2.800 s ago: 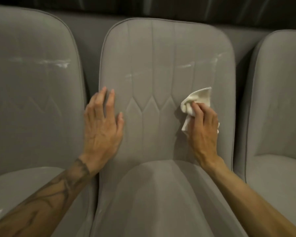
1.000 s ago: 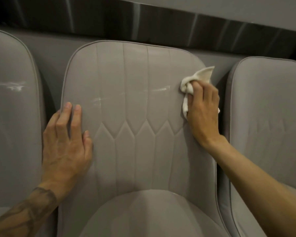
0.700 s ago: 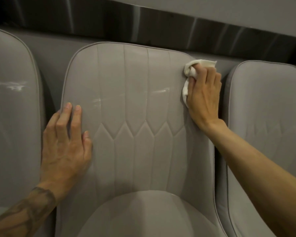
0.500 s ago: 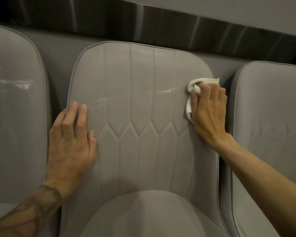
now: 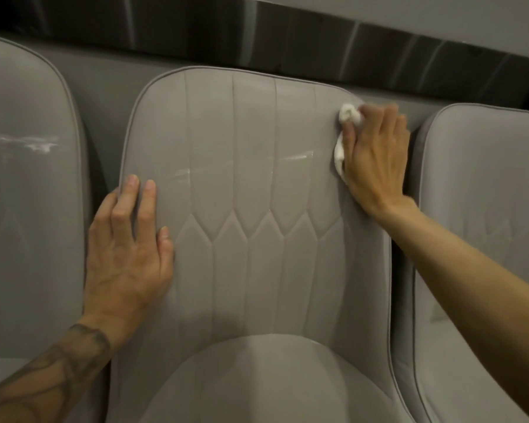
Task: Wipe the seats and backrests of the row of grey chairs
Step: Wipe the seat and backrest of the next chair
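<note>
- Our right hand (image 5: 374, 160) grips a white cloth (image 5: 348, 116) against the middle chair (image 5: 257, 184), top right.
- Our left hand (image 5: 126, 248) lies flat on its left edge.

A white cloth (image 5: 348, 116) touches the middle backrest (image 5: 251, 166).

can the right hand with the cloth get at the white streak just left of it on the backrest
Probably yes: the streak lies on bare backrest beside the right hand and cloth, with nothing between.
</note>
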